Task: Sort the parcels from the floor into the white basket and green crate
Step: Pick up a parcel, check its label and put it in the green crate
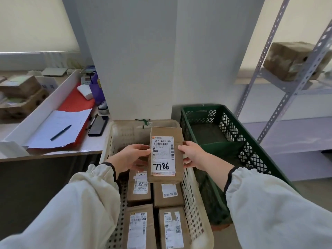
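Both left hand (132,157) and right hand (195,156) grip the parcel (165,137), fingers (181,147) curled round its sides.

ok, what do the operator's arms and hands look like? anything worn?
Loose, puffy off-white left sleeve and right sleeve, each gathered at a cuff with dark trim. The left hand and right hand are bare: no gloves, watch or rings visible.

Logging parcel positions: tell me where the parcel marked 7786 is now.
Head view, centre: the parcel is held between the left hand and right hand above the white basket, left of the green crate.
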A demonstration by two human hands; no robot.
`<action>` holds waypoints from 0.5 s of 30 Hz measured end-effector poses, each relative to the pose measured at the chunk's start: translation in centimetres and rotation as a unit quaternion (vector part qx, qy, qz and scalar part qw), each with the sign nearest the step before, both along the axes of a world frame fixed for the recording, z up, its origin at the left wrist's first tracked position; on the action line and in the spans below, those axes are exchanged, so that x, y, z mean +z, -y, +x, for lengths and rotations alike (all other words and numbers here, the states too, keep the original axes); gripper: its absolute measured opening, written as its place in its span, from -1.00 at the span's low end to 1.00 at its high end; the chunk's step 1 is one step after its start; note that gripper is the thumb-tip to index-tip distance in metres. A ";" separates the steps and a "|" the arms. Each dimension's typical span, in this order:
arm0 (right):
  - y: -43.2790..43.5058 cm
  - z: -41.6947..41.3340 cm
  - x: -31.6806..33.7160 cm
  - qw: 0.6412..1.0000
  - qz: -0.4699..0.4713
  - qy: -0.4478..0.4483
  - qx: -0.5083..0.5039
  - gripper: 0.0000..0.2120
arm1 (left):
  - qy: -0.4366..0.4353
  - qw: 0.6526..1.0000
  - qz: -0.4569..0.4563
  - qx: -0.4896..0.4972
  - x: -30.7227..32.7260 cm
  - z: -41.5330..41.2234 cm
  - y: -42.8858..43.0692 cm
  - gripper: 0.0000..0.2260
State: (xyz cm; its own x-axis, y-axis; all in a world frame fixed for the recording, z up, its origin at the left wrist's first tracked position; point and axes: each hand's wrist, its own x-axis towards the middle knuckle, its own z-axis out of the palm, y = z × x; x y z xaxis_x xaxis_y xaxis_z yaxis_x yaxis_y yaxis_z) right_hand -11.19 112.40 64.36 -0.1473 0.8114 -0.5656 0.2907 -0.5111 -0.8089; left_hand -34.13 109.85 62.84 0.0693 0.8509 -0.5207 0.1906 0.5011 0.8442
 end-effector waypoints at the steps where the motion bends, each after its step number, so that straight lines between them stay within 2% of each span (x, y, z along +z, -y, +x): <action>1: -0.7 0.7 0.1 1.000 0.000 0.000 0.004 -0.80 | 0.007 1.000 0.000 0.006 0.1 0.7 -0.5 -0.85; 7: -4.7 7.0 1.0 1.000 0.016 0.003 -0.004 -0.80 | 0.025 1.000 0.001 0.004 0.5 6.8 -4.5 -0.74; 12: -7.5 13.6 0.7 0.999 0.020 0.036 -0.030 -0.84 | 0.039 0.999 -0.018 0.000 -0.7 14.2 -7.4 -0.82; 15: -8.6 17.8 -0.2 0.996 0.009 0.072 -0.058 -0.81 | 0.050 0.998 -0.041 -0.027 -1.6 19.0 -8.5 -0.78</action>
